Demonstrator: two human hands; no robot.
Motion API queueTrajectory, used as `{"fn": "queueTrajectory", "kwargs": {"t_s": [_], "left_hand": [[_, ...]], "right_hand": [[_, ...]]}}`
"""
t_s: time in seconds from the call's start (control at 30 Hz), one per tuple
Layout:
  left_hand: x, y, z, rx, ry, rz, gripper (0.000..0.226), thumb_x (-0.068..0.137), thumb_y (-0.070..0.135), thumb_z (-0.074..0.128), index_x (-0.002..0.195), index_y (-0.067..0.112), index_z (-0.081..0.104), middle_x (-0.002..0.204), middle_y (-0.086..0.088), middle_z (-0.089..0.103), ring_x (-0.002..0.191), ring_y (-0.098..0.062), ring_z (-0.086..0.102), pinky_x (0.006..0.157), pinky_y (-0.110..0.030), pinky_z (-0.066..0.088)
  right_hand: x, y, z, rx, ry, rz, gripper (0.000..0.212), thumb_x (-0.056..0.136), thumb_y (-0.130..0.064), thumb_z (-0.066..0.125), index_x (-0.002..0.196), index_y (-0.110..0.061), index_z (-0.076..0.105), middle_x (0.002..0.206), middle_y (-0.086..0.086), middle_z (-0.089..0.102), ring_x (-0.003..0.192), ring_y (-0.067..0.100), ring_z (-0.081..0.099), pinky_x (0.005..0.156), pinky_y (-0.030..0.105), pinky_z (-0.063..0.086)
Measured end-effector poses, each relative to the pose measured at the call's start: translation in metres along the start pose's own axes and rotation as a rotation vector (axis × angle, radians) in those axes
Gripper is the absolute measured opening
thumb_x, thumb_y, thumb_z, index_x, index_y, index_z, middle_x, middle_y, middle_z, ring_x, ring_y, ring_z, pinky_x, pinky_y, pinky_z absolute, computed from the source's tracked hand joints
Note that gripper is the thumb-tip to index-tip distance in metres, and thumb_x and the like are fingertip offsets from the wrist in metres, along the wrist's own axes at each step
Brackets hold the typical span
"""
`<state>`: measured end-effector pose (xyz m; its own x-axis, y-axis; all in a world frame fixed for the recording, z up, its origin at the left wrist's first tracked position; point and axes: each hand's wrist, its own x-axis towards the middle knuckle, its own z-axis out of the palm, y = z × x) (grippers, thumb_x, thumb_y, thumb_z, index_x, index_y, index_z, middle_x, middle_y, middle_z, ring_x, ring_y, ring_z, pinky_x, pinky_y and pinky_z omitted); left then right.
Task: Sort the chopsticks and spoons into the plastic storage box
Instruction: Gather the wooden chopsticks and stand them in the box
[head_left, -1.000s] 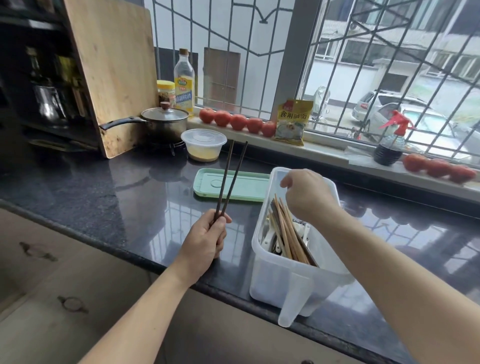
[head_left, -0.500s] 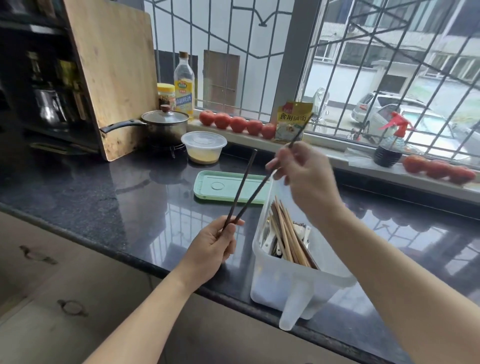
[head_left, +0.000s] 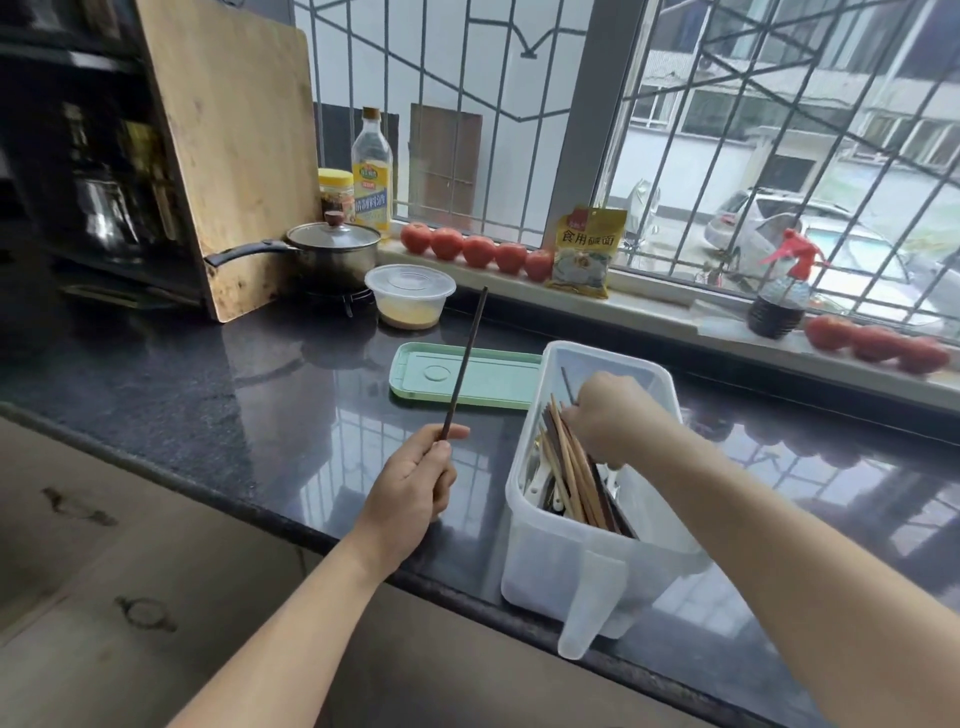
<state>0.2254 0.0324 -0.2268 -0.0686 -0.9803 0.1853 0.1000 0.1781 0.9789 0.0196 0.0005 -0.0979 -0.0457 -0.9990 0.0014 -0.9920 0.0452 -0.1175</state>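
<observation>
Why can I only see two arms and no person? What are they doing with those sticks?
The camera sits on the person's head and looks down, so you see only their arms, as if through their eyes. They stand at a shiny black stone kitchen counter by a window. The left hand holds one dark brown wooden chopstick, pointing up. The right hand reaches into the clear plastic storage box and holds another dark chopstick there. The box already contains light wooden chopsticks and white spoons. Behind it lies the box's flat pale green plastic lid. Further back are a lidded metal pot and red tomatoes on the sill.
</observation>
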Motion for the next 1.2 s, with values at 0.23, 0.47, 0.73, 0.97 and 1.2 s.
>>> {"fn": "queueTrajectory", "kwargs": {"t_s": [0.23, 0.47, 0.73, 0.97, 1.2], "left_hand": [[0.002, 0.001, -0.002, -0.063, 0.082, -0.018, 0.021, 0.112, 0.019, 0.04, 0.12, 0.019, 0.06, 0.06, 0.0, 0.042, 0.049, -0.013, 0.032, 0.042, -0.026, 0.027], [0.005, 0.056, 0.006, -0.023, 0.192, -0.017, 0.022, 0.11, 0.021, 0.044, 0.122, 0.012, 0.061, 0.053, 0.004, 0.03, 0.044, -0.011, 0.023, 0.042, -0.027, 0.021], [-0.009, 0.162, 0.086, 0.318, -0.141, 0.304, 0.019, 0.111, 0.025, 0.044, 0.101, 0.028, 0.061, 0.059, 0.01, 0.063, 0.053, -0.01, 0.059, 0.052, -0.032, 0.051], [-0.017, 0.131, 0.057, 0.651, 0.045, 0.169, 0.019, 0.107, 0.028, 0.048, 0.102, 0.029, 0.066, 0.094, 0.013, 0.07, 0.09, -0.001, 0.063, 0.085, -0.036, 0.056], [-0.017, 0.114, 0.037, 0.767, -0.019, -0.001, 0.029, 0.107, 0.023, 0.045, 0.133, 0.028, 0.059, 0.128, 0.007, 0.056, 0.111, -0.009, 0.054, 0.09, -0.026, 0.041]], "right_hand": [[0.002, 0.007, -0.002, 0.07, 0.194, 0.003, 0.025, 0.091, -0.007, 0.047, 0.079, -0.01, 0.068, 0.08, 0.008, 0.068, 0.078, 0.028, 0.062, 0.07, 0.034, 0.051], [-0.016, 0.002, -0.019, 0.544, 0.505, -0.152, 0.028, 0.102, -0.027, 0.049, 0.096, -0.015, 0.073, 0.088, -0.001, 0.071, 0.082, 0.021, 0.064, 0.079, 0.046, 0.055], [-0.065, -0.016, -0.072, 1.069, 0.345, -0.348, 0.033, 0.106, -0.028, 0.05, 0.089, -0.007, 0.068, 0.066, 0.002, 0.06, 0.051, 0.01, 0.051, 0.052, 0.029, 0.044], [-0.05, 0.027, -0.076, 0.372, 0.144, -0.052, 0.035, 0.104, -0.028, 0.052, 0.081, -0.004, 0.062, 0.067, 0.009, 0.067, 0.046, 0.017, 0.062, 0.049, 0.03, 0.05], [-0.032, 0.007, -0.015, -0.155, -0.173, -0.068, 0.012, 0.091, 0.003, 0.055, 0.087, -0.003, 0.064, 0.07, 0.011, 0.061, 0.062, 0.024, 0.066, 0.064, 0.034, 0.063]]}}
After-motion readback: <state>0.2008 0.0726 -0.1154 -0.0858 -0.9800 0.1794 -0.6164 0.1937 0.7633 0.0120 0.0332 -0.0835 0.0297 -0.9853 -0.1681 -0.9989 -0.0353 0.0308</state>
